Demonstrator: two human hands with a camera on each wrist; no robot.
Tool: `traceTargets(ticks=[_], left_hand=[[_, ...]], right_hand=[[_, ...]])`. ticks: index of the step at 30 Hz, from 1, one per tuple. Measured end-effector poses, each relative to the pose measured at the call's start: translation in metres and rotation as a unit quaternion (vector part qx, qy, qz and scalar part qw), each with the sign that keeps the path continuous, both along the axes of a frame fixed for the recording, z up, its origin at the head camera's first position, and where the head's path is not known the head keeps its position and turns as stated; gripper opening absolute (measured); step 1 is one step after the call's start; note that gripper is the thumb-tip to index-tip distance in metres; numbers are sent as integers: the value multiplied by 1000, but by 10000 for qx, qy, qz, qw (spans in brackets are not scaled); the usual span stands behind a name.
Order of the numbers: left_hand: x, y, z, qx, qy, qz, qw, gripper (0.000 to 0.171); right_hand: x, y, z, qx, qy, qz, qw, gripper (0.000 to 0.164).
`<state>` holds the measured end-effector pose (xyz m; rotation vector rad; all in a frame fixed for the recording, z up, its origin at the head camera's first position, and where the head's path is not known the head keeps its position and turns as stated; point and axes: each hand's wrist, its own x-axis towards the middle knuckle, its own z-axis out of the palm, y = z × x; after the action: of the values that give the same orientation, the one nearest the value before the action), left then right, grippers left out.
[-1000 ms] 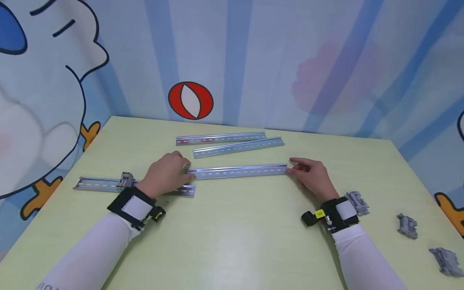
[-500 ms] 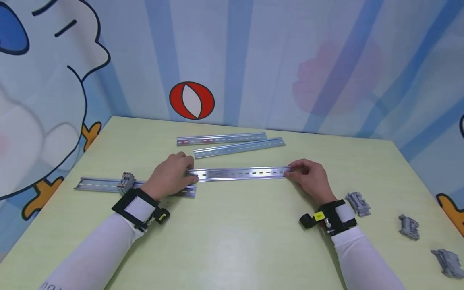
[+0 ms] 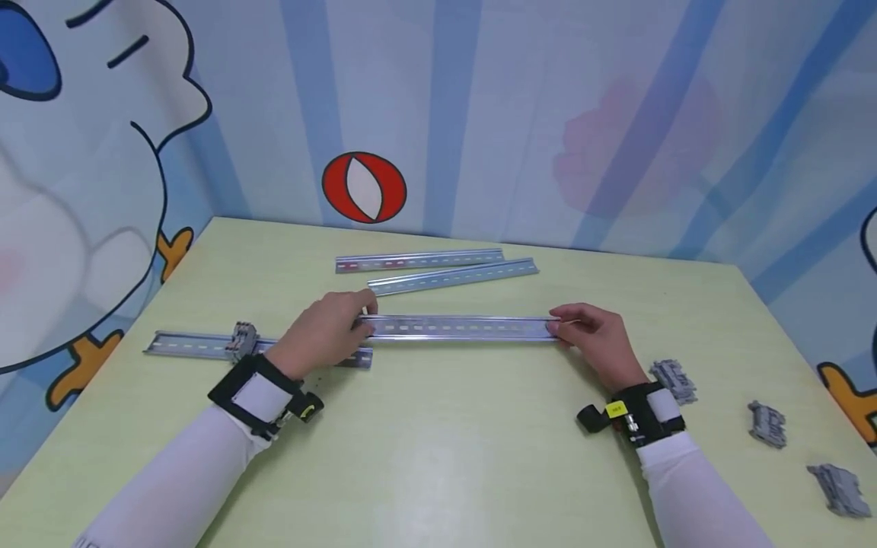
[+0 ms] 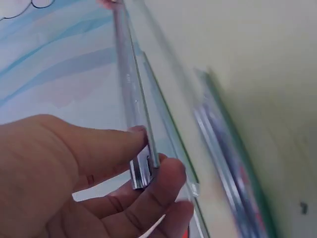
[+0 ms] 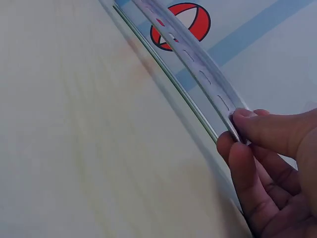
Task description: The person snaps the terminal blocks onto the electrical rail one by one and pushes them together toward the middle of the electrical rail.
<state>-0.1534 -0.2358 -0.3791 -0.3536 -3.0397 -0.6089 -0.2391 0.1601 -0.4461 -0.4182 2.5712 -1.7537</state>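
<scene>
Head view: fingers (image 3: 371, 303) of left hand (image 3: 325, 329) and right hand (image 3: 597, 340) pinch opposite ends of a shiny, slotted metal DIN rail (image 3: 459, 322) above a smooth pale-yellow counter (image 3: 445, 449), blue-striped backdrop (image 3: 517, 137) behind.

Near the far edge of my desk (image 3: 445, 457) I see two silvery rails (image 3: 452, 278) at slightly different angles. Three gray blocks (image 3: 767, 424) lie toward the right edge. Facing me, a blue-striped backdrop (image 3: 527, 114) bears a red-and-white oval (image 3: 364, 187) and a cartoon figure (image 3: 75, 190).
</scene>
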Motion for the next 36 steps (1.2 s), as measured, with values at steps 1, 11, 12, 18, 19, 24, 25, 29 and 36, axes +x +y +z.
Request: traceTargets(ticks=[1, 11, 12, 18, 19, 24, 25, 29, 36], left_hand=[[3, 3, 2, 91, -48, -58, 9999, 21], [38, 19, 1, 201, -188, -483, 9985, 40], [42, 20, 0, 185, -212, -503, 9983, 39], [59, 23, -4, -251, -176, -674, 9973, 31], [61, 23, -4, -316, -148, -707, 9969, 29], [66, 24, -8, -601, 143, -882, 9942, 24], [66, 24, -9, -658, 188, -902, 9936, 25], [66, 25, -12, -837, 376, -970, 9910, 25], [72, 35, -10, -906, 550, -972, 9896, 31]], right_hand=[[2, 3, 0, 73, 17, -7, 10000, 38], [24, 44, -4, 758, -138, 1236, 9893, 46], [27, 46, -4, 820, -168, 1346, 9874, 46], [36, 49, 4, 1418, 237, 1722, 9745, 41], [36, 48, 6, 1543, 333, 1754, 9718, 41], [35, 41, 12, 2038, 523, 1835, 9603, 37], [35, 40, 12, 2098, 530, 1848, 9587, 37], [35, 38, 18, 2144, 559, 2015, 9541, 36], [38, 61, 49, 2552, 811, 1742, 9476, 33]])
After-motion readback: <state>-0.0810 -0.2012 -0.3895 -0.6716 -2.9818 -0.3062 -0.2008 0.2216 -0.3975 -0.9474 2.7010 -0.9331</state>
